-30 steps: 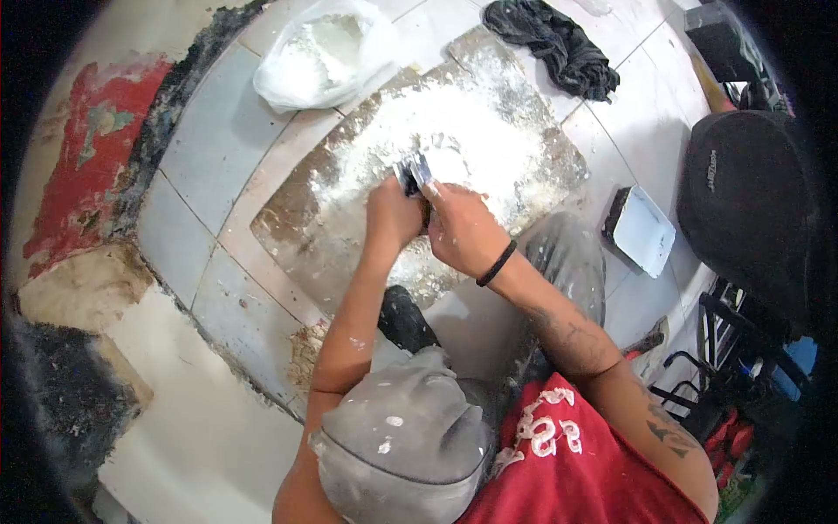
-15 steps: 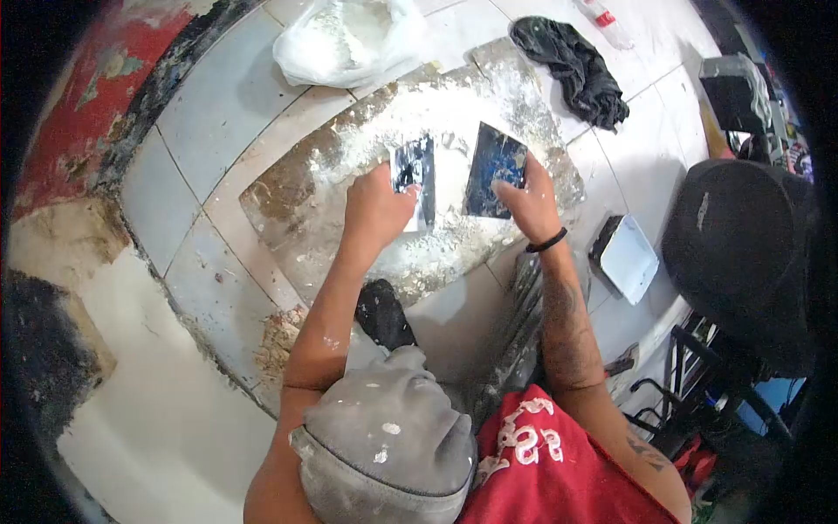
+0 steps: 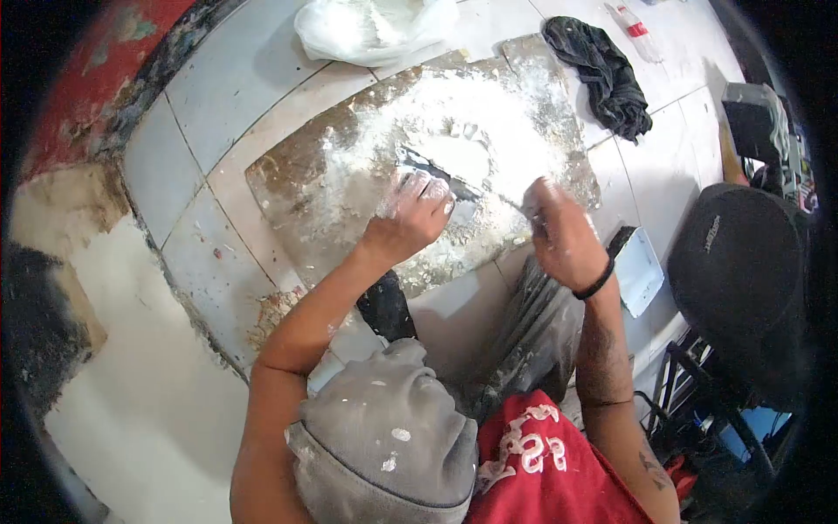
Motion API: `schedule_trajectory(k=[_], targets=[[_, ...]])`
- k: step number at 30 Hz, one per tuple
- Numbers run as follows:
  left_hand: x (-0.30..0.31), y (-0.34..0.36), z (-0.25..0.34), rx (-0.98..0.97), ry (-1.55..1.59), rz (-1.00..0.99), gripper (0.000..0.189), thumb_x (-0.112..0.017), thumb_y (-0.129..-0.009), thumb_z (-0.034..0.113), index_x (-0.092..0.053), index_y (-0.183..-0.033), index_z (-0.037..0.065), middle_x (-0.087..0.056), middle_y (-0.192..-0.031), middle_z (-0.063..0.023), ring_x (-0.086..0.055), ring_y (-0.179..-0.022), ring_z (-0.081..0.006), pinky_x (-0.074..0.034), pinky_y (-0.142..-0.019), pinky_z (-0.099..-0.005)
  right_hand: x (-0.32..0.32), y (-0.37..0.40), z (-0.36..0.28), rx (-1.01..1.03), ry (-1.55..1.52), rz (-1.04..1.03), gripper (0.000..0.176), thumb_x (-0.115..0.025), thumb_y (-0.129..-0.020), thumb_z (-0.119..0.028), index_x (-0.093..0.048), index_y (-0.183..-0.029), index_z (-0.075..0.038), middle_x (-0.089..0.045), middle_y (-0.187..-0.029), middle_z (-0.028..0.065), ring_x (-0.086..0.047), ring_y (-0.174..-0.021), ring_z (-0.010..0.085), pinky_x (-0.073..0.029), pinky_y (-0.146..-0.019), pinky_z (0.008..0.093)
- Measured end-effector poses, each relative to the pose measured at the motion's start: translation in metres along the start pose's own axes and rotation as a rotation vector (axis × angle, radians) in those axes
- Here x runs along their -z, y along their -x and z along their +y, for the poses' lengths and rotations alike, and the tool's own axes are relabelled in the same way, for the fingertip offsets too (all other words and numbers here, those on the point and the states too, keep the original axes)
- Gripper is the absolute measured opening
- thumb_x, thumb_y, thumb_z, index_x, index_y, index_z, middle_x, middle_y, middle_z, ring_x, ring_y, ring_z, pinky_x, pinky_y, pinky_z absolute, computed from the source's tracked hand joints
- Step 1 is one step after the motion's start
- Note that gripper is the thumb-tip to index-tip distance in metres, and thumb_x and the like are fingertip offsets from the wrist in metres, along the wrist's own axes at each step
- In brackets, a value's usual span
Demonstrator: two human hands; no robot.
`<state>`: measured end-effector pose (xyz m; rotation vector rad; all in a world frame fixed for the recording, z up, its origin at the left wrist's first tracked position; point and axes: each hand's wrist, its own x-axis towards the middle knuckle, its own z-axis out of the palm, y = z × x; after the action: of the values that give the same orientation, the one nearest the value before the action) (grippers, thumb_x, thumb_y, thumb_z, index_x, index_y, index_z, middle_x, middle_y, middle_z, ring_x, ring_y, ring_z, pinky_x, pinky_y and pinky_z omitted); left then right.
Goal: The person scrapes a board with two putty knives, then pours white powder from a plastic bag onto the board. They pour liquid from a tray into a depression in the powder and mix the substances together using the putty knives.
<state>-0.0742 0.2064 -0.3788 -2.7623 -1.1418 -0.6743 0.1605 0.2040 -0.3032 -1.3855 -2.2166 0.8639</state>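
Observation:
My left hand (image 3: 419, 210) is closed on a dark flat blade (image 3: 436, 175) whose edge slants over the white powder. To its right, my right hand (image 3: 563, 231) is curled round a second flat blade, seen almost edge-on as a thin dark line pointing toward the left hand. White powder and wet paste (image 3: 454, 157) lie between and beyond the hands on a worn brown board (image 3: 301, 175). White residue coats the fingers of my left hand.
A white plastic bag (image 3: 375, 31) sits past the board, with a dark cloth (image 3: 598, 79) and a bottle with a red label (image 3: 637, 31) at the upper right. A white tray (image 3: 642, 271) and a black rounded object (image 3: 733, 262) are at the right.
Both blades have turned from lying broad-side up to steeply tilted. My left hand has moved right and nearer; my right hand has moved right and nearer. The view has shifted slightly.

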Motion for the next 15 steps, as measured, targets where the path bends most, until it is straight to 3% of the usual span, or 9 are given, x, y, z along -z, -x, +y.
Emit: schedule_trajectory(k=[2, 3, 7, 10, 14, 15], targets=[[-0.004, 0.002, 0.000, -0.052, 0.046, 0.098, 0.010, -0.063, -0.072, 0.012, -0.066, -0.080, 0.007, -0.060, -0.073, -0.0045, -0.058, -0.079, -0.0266, -0.044, -0.078, -0.0463, -0.016, 0.004, 0.004, 0.108, 0.002, -0.061, 0.028, -0.041, -0.067, 0.010, -0.045, -0.094, 0.003, -0.049, -0.084, 0.0216, -0.048, -0.081, 0.0411, -0.040, -0.071, 0.0447], [-0.002, 0.001, 0.001, -0.079, 0.069, 0.125, 0.007, -0.064, -0.071, 0.013, -0.067, -0.076, 0.008, -0.060, -0.073, -0.0048, -0.058, -0.079, -0.0260, -0.043, -0.079, -0.0469, -0.022, 0.000, -0.002, 0.029, -0.030, -0.128, 0.031, -0.038, -0.067, 0.011, -0.043, -0.096, 0.003, -0.047, -0.084, 0.0212, -0.046, -0.083, 0.0408, -0.039, -0.074, 0.0441], [-0.002, 0.004, 0.001, -0.121, 0.058, 0.139, 0.007, -0.066, -0.069, 0.015, -0.067, -0.075, 0.010, -0.061, -0.075, -0.0045, -0.059, -0.078, -0.0269, -0.042, -0.083, -0.0485, -0.039, -0.009, 0.005, 0.039, 0.161, -0.129, 0.042, -0.046, -0.063, 0.007, -0.040, -0.105, 0.007, -0.050, -0.100, 0.0219, -0.047, -0.099, 0.0391, -0.037, -0.091, 0.0426], [-0.003, 0.009, -0.003, -0.135, 0.092, 0.213, 0.008, -0.064, -0.072, 0.016, -0.065, -0.073, 0.008, -0.058, -0.076, -0.0041, -0.056, -0.077, -0.0262, -0.044, -0.076, -0.0468, -0.042, -0.024, 0.017, 0.022, 0.202, -0.119, 0.042, -0.047, -0.065, 0.006, -0.040, -0.107, 0.006, -0.050, -0.103, 0.0226, -0.047, -0.103, 0.0384, -0.036, -0.094, 0.0416], [0.003, 0.019, 0.005, -0.036, 0.082, 0.181, 0.006, -0.065, -0.072, 0.012, -0.064, -0.074, 0.007, -0.059, -0.079, -0.0070, -0.057, -0.079, -0.0285, -0.045, -0.078, -0.0477, -0.051, -0.038, 0.047, 0.030, 0.143, -0.060, 0.035, -0.037, -0.070, 0.010, -0.042, -0.105, 0.006, -0.052, -0.098, 0.0263, -0.049, -0.094, 0.0426, -0.041, -0.083, 0.0443], [0.004, 0.024, 0.002, -0.035, 0.111, 0.116, 0.006, -0.065, -0.069, 0.008, -0.063, -0.074, 0.005, -0.059, -0.079, -0.0092, -0.058, -0.079, -0.0283, -0.046, -0.077, -0.0441, -0.046, -0.038, 0.044, 0.059, 0.104, 0.019, 0.036, -0.039, -0.069, 0.010, -0.042, -0.105, 0.005, -0.052, -0.092, 0.0260, -0.050, -0.088, 0.0435, -0.041, -0.079, 0.0453]])
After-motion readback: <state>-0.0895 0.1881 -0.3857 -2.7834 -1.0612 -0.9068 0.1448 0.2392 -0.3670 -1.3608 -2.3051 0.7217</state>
